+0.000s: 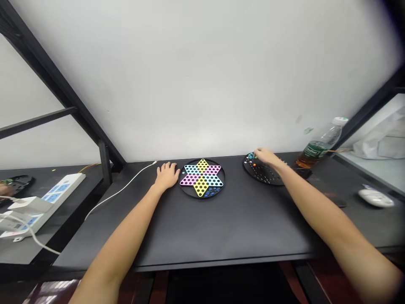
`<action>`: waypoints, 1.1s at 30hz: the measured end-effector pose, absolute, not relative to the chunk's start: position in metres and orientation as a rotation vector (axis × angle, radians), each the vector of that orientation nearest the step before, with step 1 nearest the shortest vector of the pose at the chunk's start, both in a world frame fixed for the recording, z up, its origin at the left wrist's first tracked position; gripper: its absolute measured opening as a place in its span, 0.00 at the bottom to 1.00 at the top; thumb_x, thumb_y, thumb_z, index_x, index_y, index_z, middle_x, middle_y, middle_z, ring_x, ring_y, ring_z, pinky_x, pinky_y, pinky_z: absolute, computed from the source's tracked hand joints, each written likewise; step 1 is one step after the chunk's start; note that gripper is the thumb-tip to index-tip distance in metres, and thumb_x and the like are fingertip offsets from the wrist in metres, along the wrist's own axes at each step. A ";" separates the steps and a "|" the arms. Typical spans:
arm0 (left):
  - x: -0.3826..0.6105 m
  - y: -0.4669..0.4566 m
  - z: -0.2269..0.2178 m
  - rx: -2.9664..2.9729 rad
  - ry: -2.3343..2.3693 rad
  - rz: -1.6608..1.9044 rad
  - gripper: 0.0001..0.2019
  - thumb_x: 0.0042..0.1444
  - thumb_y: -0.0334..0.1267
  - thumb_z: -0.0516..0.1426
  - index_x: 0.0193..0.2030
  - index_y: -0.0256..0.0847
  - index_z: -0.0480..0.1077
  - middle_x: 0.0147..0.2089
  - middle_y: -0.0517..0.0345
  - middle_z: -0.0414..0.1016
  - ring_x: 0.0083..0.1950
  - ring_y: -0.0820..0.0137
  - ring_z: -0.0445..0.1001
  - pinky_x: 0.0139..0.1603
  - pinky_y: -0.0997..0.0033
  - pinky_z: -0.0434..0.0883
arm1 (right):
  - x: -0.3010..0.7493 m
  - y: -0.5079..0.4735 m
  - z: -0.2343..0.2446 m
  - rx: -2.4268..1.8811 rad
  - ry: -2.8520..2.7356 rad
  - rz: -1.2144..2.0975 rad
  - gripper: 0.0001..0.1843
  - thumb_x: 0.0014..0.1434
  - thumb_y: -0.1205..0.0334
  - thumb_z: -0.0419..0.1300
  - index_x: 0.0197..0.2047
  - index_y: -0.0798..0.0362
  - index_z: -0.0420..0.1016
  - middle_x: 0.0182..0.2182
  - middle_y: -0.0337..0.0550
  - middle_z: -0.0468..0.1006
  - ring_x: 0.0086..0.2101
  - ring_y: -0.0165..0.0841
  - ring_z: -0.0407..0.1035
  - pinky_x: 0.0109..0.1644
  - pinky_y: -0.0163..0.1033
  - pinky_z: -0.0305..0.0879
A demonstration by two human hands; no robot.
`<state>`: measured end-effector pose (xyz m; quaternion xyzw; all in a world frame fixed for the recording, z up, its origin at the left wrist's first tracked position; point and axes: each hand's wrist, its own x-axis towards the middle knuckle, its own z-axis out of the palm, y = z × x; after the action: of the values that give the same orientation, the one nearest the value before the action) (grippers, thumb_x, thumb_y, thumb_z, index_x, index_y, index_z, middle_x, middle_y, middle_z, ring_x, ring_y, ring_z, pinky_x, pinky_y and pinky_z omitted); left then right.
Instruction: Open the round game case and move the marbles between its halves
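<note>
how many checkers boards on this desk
2: a colored star board beside the left hand, and a black board under the right hand.

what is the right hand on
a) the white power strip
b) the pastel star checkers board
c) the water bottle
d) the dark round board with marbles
d: the right hand lies over the far edge of the dark round board, right beside its coloured marbles.

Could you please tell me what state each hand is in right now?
Left hand: open, flat on the matte black table.
Right hand: curled over a round black perforated board; holding anything cannot be told.
</note>
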<state>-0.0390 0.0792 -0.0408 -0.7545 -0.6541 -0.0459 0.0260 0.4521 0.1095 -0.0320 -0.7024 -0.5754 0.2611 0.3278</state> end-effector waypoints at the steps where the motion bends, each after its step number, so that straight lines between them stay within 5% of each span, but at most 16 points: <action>1: -0.039 0.079 -0.041 -2.332 -2.019 -0.142 0.26 0.69 0.50 0.42 0.67 0.41 0.63 0.71 0.41 0.60 0.72 0.49 0.57 0.69 0.41 0.56 | 0.449 0.109 -0.035 -1.922 -1.586 0.534 0.08 0.53 0.57 0.60 0.27 0.51 0.68 0.25 0.45 0.73 0.32 0.39 0.69 0.34 0.38 0.62; 5: -0.039 0.078 -0.040 -2.324 -2.025 -0.137 0.26 0.69 0.50 0.42 0.67 0.41 0.63 0.71 0.41 0.60 0.72 0.50 0.57 0.69 0.42 0.56 | 0.440 0.107 -0.043 -2.126 -1.863 0.075 0.15 0.57 0.49 0.60 0.35 0.52 0.78 0.37 0.53 0.80 0.41 0.45 0.73 0.43 0.42 0.65; 12: -0.037 0.076 -0.037 -2.318 -2.044 -0.117 0.26 0.70 0.50 0.42 0.67 0.41 0.62 0.72 0.41 0.60 0.72 0.50 0.56 0.69 0.43 0.56 | 0.438 0.106 -0.045 -2.115 -1.893 0.057 0.12 0.56 0.54 0.63 0.38 0.52 0.81 0.41 0.53 0.81 0.44 0.46 0.74 0.46 0.43 0.66; 18: -0.038 0.077 -0.038 -2.333 -2.050 -0.134 0.26 0.69 0.50 0.42 0.67 0.40 0.63 0.72 0.40 0.59 0.72 0.49 0.56 0.69 0.42 0.55 | 0.437 0.105 -0.030 -1.697 -1.248 0.790 0.10 0.53 0.57 0.63 0.27 0.50 0.67 0.20 0.38 0.64 0.25 0.31 0.62 0.26 0.34 0.59; 21: -0.038 0.078 -0.038 -2.335 -2.040 -0.137 0.26 0.69 0.50 0.42 0.67 0.41 0.62 0.72 0.41 0.59 0.72 0.49 0.56 0.69 0.41 0.55 | 0.449 0.102 -0.012 -1.359 -0.961 1.219 0.10 0.55 0.58 0.58 0.28 0.49 0.60 0.20 0.34 0.56 0.20 0.27 0.51 0.17 0.29 0.49; 25: -0.037 0.078 -0.038 -2.331 -2.029 -0.132 0.26 0.69 0.50 0.43 0.67 0.41 0.63 0.71 0.41 0.60 0.72 0.50 0.56 0.69 0.42 0.55 | 0.465 0.096 0.002 -1.003 -0.701 1.600 0.07 0.54 0.60 0.58 0.32 0.50 0.61 0.25 0.39 0.62 0.21 0.27 0.53 0.13 0.27 0.47; 29: -0.038 0.077 -0.038 -2.333 -2.042 -0.131 0.26 0.69 0.50 0.42 0.67 0.40 0.62 0.72 0.41 0.59 0.72 0.49 0.55 0.70 0.41 0.54 | 0.463 0.098 -0.009 -1.340 -0.837 1.323 0.11 0.56 0.59 0.58 0.27 0.49 0.59 0.22 0.37 0.61 0.20 0.27 0.51 0.15 0.28 0.44; 33: -0.038 0.078 -0.038 -2.336 -2.045 -0.128 0.26 0.69 0.50 0.42 0.67 0.41 0.62 0.72 0.41 0.59 0.72 0.49 0.55 0.70 0.41 0.54 | 0.456 0.106 -0.031 -1.888 -1.377 0.582 0.10 0.53 0.55 0.65 0.27 0.52 0.72 0.23 0.41 0.71 0.27 0.33 0.66 0.29 0.35 0.62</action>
<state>-0.0377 0.0776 -0.0384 -0.7515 -0.6582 -0.0412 0.0172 0.4564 0.1057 -0.0312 -0.7320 -0.5337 0.2255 0.3585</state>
